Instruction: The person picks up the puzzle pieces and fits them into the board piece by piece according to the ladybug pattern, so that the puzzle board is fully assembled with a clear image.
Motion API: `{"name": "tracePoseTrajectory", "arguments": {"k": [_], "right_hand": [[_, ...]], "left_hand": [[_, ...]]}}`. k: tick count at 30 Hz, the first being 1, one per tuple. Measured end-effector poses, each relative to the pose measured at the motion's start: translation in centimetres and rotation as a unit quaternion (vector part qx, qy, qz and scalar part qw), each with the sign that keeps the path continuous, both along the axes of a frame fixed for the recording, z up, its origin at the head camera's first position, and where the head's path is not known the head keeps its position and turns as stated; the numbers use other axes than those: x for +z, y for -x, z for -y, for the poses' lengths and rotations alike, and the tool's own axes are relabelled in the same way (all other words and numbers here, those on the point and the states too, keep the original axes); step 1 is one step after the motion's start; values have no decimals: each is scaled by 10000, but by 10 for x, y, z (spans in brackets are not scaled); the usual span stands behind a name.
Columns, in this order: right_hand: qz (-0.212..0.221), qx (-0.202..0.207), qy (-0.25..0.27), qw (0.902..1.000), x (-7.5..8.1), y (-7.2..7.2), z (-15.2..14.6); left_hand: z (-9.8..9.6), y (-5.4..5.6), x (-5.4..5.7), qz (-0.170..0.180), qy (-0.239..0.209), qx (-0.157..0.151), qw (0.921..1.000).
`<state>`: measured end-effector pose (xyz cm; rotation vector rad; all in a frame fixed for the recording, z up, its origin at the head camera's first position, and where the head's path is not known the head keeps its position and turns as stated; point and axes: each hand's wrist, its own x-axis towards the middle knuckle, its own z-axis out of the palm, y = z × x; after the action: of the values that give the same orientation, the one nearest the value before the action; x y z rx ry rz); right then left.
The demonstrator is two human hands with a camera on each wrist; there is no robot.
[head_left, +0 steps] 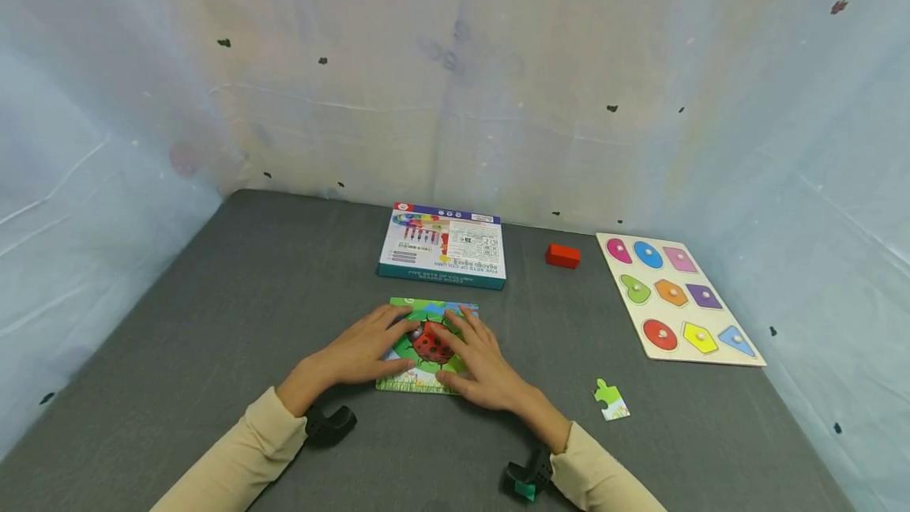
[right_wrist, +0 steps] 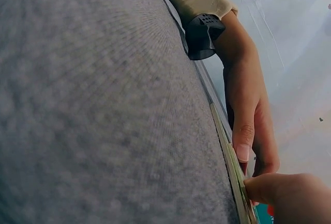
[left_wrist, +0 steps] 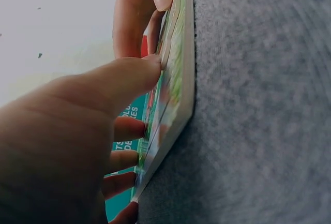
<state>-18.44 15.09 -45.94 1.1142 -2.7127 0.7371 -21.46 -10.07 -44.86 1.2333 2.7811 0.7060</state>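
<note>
A ladybug jigsaw puzzle point(head_left: 430, 346) in a flat tray lies on the dark table, partly covered by both hands. My left hand point(head_left: 366, 348) rests on its left side with fingers spread. From the right, my right hand point(head_left: 486, 366) lies over the other side, its fingertips near the ladybug. In the left wrist view, the left thumb point(left_wrist: 137, 73) touches the puzzle's top near its front edge. The right wrist view shows both thumbs at the thin front edge point(right_wrist: 227, 146). A loose green and white puzzle piece point(head_left: 610, 400) lies to the right, apart from both hands.
Behind the puzzle lies a flat printed box point(head_left: 444, 247). A red block point(head_left: 563, 255) sits to that box's right. Further right is a wooden shape board point(head_left: 678, 299) with knobbed coloured pieces. A pale sheet point(head_left: 455, 85) hangs behind the grey table point(head_left: 284, 275).
</note>
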Motion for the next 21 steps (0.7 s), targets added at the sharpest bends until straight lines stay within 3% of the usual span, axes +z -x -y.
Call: {"name": "tracePoseTrajectory", "arguments": {"k": [7,21], "right_hand": [[25,-47,-116,9999,0,0,0],[211,-176,-142,9995,2,0,1]], "left_hand": [[0,-1,3,183,-8,-23,9998],[-2,1,-1,-7,-79,4,10000]]}}
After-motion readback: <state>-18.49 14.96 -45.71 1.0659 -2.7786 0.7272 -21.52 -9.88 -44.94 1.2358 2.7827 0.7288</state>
